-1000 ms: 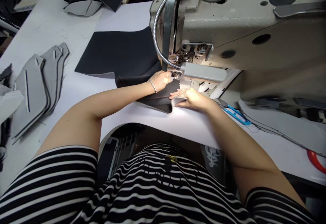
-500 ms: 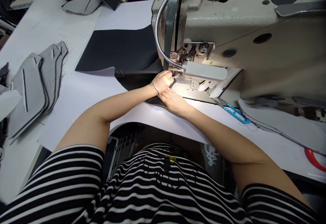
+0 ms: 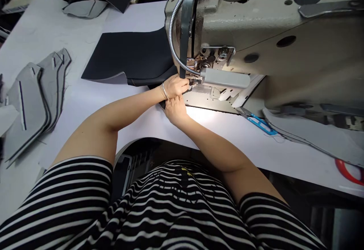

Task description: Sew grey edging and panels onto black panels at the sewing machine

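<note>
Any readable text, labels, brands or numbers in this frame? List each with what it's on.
None readable.
sewing machine: no brand plate or numbers visible on its body.
yellow mark on the striped shirt: too small and blurred to read.
black fabric: plain, no print.
blue snips: no legible marking.

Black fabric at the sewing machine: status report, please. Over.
Left hand and right hand touching, on black fabric edge under sewing machine. Lamp overhangs; scissors apart, right.
</note>
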### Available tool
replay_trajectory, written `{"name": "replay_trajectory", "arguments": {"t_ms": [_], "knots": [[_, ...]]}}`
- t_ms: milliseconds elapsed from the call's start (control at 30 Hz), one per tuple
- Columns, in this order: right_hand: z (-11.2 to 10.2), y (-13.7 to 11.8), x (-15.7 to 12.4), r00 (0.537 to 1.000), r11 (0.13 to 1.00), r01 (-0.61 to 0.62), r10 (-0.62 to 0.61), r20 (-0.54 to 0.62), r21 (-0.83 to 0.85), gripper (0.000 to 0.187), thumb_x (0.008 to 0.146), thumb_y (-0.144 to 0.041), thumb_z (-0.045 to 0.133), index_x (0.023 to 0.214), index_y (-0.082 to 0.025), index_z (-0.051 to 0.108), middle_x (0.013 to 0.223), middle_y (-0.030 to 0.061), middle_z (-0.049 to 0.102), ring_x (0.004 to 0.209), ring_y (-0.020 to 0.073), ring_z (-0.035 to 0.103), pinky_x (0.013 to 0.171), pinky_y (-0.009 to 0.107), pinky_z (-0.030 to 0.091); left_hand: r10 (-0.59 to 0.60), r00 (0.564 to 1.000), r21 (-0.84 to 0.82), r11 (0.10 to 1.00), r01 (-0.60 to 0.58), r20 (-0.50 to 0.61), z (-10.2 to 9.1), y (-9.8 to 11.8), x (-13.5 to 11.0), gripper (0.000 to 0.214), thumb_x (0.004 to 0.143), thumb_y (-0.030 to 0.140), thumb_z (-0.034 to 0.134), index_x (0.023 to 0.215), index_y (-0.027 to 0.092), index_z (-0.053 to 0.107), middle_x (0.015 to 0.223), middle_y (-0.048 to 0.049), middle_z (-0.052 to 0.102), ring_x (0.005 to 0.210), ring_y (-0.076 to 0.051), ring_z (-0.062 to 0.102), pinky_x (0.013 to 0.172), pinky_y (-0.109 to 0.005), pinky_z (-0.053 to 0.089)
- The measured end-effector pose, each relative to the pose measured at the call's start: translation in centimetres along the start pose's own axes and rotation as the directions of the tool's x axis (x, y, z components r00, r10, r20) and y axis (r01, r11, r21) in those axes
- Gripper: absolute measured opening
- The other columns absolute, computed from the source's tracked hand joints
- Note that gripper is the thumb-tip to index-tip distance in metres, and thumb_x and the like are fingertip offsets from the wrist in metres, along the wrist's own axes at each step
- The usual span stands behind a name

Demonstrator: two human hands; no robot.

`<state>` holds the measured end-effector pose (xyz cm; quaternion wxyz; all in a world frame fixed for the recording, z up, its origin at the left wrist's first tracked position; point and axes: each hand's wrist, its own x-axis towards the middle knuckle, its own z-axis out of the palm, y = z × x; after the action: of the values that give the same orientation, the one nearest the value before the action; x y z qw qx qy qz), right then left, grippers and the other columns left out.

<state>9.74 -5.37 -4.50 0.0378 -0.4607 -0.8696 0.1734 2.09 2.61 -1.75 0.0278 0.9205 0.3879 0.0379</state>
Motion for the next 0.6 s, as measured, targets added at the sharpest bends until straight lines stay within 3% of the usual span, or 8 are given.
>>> {"name": "replay_trajectory", "arguments": {"t_ms": [133, 300, 600], "knots": [[0.2, -0.1, 0.4, 1.000, 1.000, -0.021, 0.021, -0.021, 0.012, 0.053, 0.092, -0.024, 0.041, 0.138, 0.001, 0.045, 0.143, 0.0233, 0.044, 0.140, 0.0352, 0.030, 0.119, 0.054, 0.009, 0.010, 1.000, -0.057, 0.998, -0.010, 0.017, 0.3, -0.4, 0.1, 0.035, 0.094, 0.025, 0.034, 0.080, 0.018, 0.066, 0.083, -0.0102, 0.061, 0.084, -0.021, 0.055, 0.080, -0.038, 0.041], [0.1, 0.1, 0.2, 1.000, 1.000, 0.010, -0.010, -0.016, 0.009, 0.052, 0.092, -0.020, 0.039, 0.138, 0.004, 0.045, 0.141, 0.0258, 0.045, 0.140, 0.0365, 0.030, 0.119, 0.054, 0.009, -0.035, 0.998, -0.152, 0.988, 0.027, -0.049, 0.8, -0.2, -0.2, 0.030, 0.090, 0.023, 0.041, 0.077, 0.018, 0.067, 0.080, -0.0086, 0.061, 0.086, -0.021, 0.056, 0.083, -0.035, 0.043], [-0.9, 0.3, 0.7, 1.000, 1.000, -0.006, 0.006, 0.028, 0.013, 0.056, 0.090, -0.013, 0.030, 0.141, 0.007, 0.038, 0.146, 0.0255, 0.037, 0.142, 0.0377, 0.025, 0.117, 0.057, 0.015, -0.065, 0.998, -0.099, 0.993, 0.063, -0.023, 0.8, 0.0, 0.2, 0.026, 0.087, 0.019, 0.044, 0.075, 0.018, 0.067, 0.076, -0.0047, 0.063, 0.084, -0.017, 0.057, 0.082, -0.029, 0.045]]}}
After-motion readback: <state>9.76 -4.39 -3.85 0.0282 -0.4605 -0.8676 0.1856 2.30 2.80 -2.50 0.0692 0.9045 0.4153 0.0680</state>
